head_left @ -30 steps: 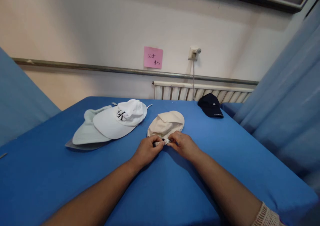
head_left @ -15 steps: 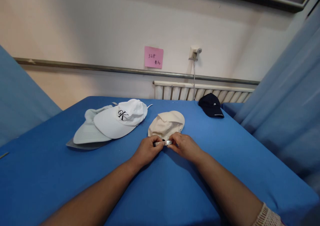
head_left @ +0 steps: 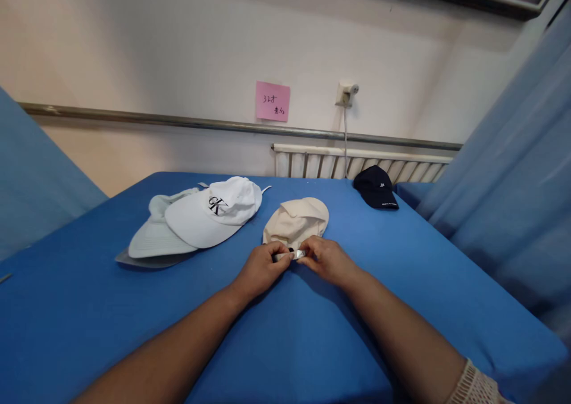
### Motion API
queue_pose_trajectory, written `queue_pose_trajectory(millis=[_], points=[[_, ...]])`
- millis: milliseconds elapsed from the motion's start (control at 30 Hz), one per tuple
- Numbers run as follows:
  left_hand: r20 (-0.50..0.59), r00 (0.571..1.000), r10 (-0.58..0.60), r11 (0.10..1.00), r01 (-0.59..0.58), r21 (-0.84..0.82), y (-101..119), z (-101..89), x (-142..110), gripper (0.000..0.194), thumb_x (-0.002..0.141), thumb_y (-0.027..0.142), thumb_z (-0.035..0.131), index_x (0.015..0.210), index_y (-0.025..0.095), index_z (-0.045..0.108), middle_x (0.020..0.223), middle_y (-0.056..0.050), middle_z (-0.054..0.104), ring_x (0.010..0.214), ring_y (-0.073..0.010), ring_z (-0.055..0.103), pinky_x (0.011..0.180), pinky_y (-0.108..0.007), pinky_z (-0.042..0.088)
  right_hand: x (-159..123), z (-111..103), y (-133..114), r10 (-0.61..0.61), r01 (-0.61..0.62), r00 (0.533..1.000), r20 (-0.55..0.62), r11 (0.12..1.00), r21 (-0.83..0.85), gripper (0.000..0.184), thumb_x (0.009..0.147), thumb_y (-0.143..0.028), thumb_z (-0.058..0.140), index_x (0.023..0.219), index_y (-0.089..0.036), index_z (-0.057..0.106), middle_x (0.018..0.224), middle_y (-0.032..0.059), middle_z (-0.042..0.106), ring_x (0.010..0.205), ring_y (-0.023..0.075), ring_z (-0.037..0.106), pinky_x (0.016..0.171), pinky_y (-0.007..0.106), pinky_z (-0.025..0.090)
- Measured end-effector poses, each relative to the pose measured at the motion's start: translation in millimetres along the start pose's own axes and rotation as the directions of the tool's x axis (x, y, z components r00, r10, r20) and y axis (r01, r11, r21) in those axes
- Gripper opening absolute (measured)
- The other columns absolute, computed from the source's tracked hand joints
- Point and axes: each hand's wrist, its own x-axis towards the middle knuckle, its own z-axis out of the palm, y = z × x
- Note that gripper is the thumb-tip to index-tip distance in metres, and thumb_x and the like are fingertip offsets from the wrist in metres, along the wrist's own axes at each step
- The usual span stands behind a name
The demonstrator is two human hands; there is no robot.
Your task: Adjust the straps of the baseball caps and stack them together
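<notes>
A beige baseball cap (head_left: 297,219) lies on the blue-covered table (head_left: 285,338), its back edge turned toward me. My left hand (head_left: 266,267) pinches the left part of the cap's back strap between thumb and fingers. On the right side of the same strap, beside a shiny metal buckle (head_left: 300,254), my right hand (head_left: 328,260) is closed in a pinch. The fingertips of both hands hide parts of the strap, and a small dark gap shows just above it.
To the left, a white cap with black letters (head_left: 223,207) overlaps a pale grey-green cap (head_left: 158,237). A navy cap (head_left: 376,187) sits at the far right corner. Behind are a radiator (head_left: 312,163), a rail and a wall socket (head_left: 346,93); curtains (head_left: 508,172) hang at the sides.
The view has shifted very slightly. Both hands keep their pinch on the strap of the beige cap, with hardly any visible movement.
</notes>
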Motion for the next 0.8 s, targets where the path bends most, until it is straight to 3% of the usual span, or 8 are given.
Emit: queue_pose_trajectory(millis=[367,567,800], points=[[0.044,0.999,0.030,0.999,-0.029,-0.025,-3,2.6,0,0.024,0.081,0.038,0.056,0.075,0.017,0.066,0.067,0.002,0.063,0.064,-0.0135,0.053,0.060,-0.024,0.039,2,-3,-5,0.022,-0.013,0.993,0.116,0.997,-0.078,0.013,0.089,-0.017,0.059,0.102,-0.017,0.061,0.091,0.0043,0.066,0.080,0.0155,0.060,0.071,0.025,0.042],[0.031,0.999,0.016,0.999,-0.015,-0.030,1,2.1,0,0.024,0.080,0.038,0.056,0.074,0.017,0.065,0.068,0.002,0.064,0.064,-0.0141,0.054,0.060,-0.024,0.039,4,-7,-15,0.018,0.009,0.995,0.102,0.966,-0.257,0.008,0.091,-0.022,0.058,0.096,-0.017,0.062,0.097,0.0073,0.062,0.086,0.0183,0.059,0.073,0.027,0.043],[0.008,1.000,0.020,1.000,-0.020,-0.021,1,1.2,-1,0.024,0.081,0.040,0.057,0.073,0.018,0.065,0.067,0.002,0.063,0.063,-0.0139,0.053,0.059,-0.024,0.039,0,-10,-18,0.055,-0.029,0.995,0.083,0.959,-0.283,0.012,0.089,-0.027,0.062,0.095,-0.017,0.059,0.093,0.0067,0.065,0.082,0.0186,0.061,0.070,0.027,0.041]])
